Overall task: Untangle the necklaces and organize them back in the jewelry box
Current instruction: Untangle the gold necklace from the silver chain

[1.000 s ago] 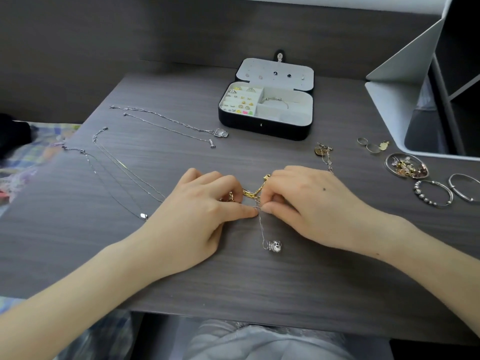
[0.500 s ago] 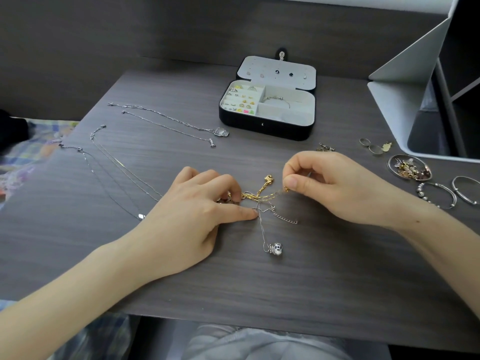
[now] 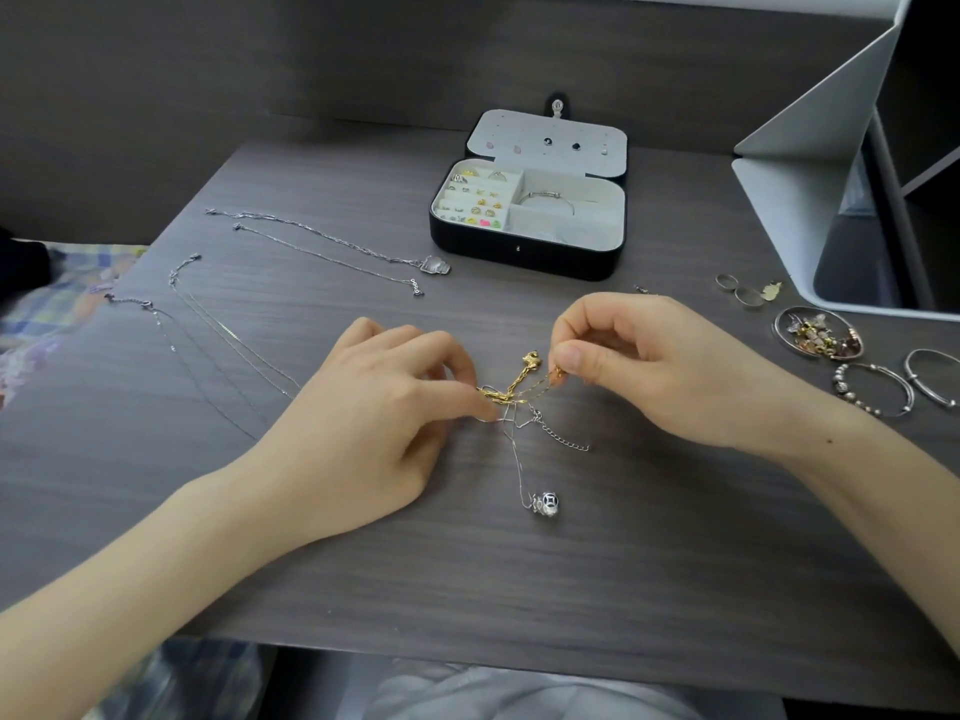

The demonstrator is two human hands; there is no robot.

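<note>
Right hand (image 3: 649, 366) now lifted apart from left hand (image 3: 384, 407) vs. 1 s ago; both pinch tangled necklaces (image 3: 506, 394), R thumb+index on gold strand, on desk (image 3: 623, 563) before open jewelry box (image 3: 524, 252).

The tabletop (image 3: 571, 589) carries an open jewelry box (image 3: 519, 252) near its far edge and tangled necklaces (image 3: 511, 392) at centre. Silver necklaces (image 3: 434, 265) lie leftward, bracelets (image 3: 818, 337) rightward.

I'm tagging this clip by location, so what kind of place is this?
Probably a bedroom or dressing corner at home: a dark wood-grain desk, an open jewelry box on it, and what looks like checked bedding beside its left edge.
</note>
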